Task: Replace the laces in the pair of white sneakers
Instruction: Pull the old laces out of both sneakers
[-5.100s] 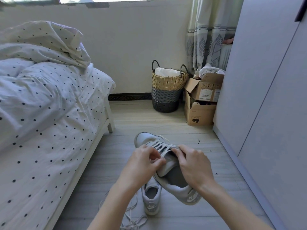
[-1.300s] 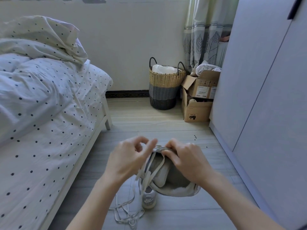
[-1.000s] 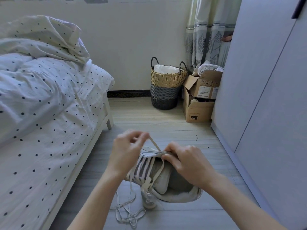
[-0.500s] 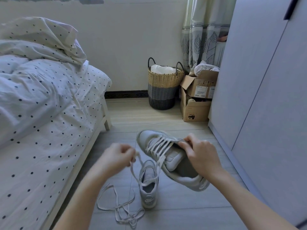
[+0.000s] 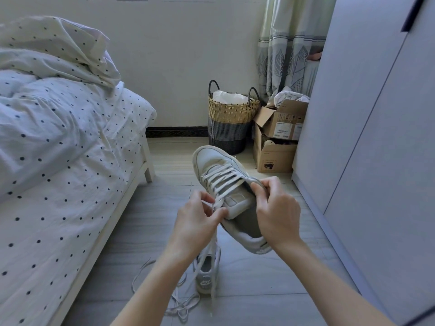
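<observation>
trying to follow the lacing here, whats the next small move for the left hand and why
Probably feed the lace pinched by the left hand through the next open eyelet near the tongue: the held sneaker, steadied by the right hand, looks laced only across its lower rows.

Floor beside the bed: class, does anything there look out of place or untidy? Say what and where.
Yes. A loose lace lies in a tangle on the floor next to the second sneaker, which has no lace showing. Small dark specks are also scattered near the cardboard boxes.
</observation>
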`<state>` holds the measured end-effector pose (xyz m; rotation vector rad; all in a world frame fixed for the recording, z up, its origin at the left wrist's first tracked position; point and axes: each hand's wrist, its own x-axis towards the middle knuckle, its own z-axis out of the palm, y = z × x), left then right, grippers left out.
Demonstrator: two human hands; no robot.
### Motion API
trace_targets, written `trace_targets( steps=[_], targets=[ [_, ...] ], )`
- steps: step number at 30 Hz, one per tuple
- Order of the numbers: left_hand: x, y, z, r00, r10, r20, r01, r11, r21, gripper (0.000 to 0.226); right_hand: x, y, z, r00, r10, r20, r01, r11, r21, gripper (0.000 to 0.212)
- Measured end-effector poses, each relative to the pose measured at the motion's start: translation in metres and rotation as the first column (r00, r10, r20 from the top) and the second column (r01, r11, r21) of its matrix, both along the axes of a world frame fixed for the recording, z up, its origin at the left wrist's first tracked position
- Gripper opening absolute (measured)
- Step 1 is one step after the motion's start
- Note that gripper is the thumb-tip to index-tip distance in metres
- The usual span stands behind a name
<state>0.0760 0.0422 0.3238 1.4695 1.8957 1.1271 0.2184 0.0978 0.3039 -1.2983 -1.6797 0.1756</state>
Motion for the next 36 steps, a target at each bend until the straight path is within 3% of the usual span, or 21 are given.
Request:
trace_targets(
  steps=[6, 10, 13, 15, 17, 19, 21, 23, 27, 33, 36],
  targets=[
    [-0.002, -0.003, 0.004, 0.995, 0.096, 0.036, -0.1, 0.986, 0.13, 0.013, -0.005, 0.0, 0.002, 0.998, -0.044, -0.036, 0.047, 0.996, 0.082, 0.021],
    [-0.006, -0.01, 0.013, 0.996, -0.082, -0.017, 0.084, 0.974, 0.209, 0.015, -0.003, 0.002, 0.002, 0.996, -0.055, -0.073, 0.059, 0.997, 0.056, 0.021],
    [-0.006, -0.017, 0.016, 0.961, -0.271, -0.061, 0.276, 0.956, 0.102, 0.026, -0.001, 0.003, 0.001, 0.995, -0.047, -0.084, 0.052, 0.997, 0.059, 0.021],
    [-0.009, -0.016, 0.013, 0.967, -0.233, -0.105, 0.243, 0.965, 0.094, 0.03, -0.001, 0.002, 0.001, 0.995, -0.035, -0.095, 0.04, 0.998, 0.056, 0.022],
    [-0.013, -0.01, 0.008, 0.99, -0.079, -0.12, 0.097, 0.983, 0.155, 0.021, -0.002, 0.001, 0.001, 0.995, -0.017, -0.096, 0.022, 0.998, 0.056, 0.021],
    [-0.015, -0.005, 0.007, 1.0, -0.001, -0.002, 0.001, 0.989, 0.147, 0.015, -0.004, 0.0, 0.002, 0.995, 0.007, -0.096, -0.002, 0.998, 0.058, 0.02],
    [-0.018, -0.001, 0.006, 0.975, -0.019, 0.222, 0.006, 0.998, 0.061, 0.017, -0.005, -0.003, 0.002, 0.996, 0.033, -0.088, -0.026, 0.996, 0.081, 0.019],
    [-0.019, -0.002, 0.006, 0.95, -0.029, 0.31, 0.028, 1.0, 0.009, 0.018, -0.006, -0.005, 0.003, 0.997, 0.049, -0.061, -0.041, 0.991, 0.127, 0.017],
    [-0.025, -0.002, 0.007, 0.98, -0.06, 0.189, 0.063, 0.998, -0.01, 0.017, -0.003, -0.002, -0.003, 0.995, 0.091, 0.037, -0.096, 0.982, 0.162, 0.015],
    [-0.032, -0.006, 0.012, 0.998, -0.046, 0.031, 0.041, 0.987, 0.157, 0.016, 0.007, 0.005, -0.007, 0.963, 0.21, 0.167, -0.231, 0.965, 0.12, 0.018],
    [-0.031, -0.006, 0.013, 0.996, -0.066, 0.058, 0.054, 0.981, 0.187, 0.017, 0.008, 0.005, -0.007, 0.962, 0.237, 0.138, -0.244, 0.969, 0.041, 0.016]
  ],
)
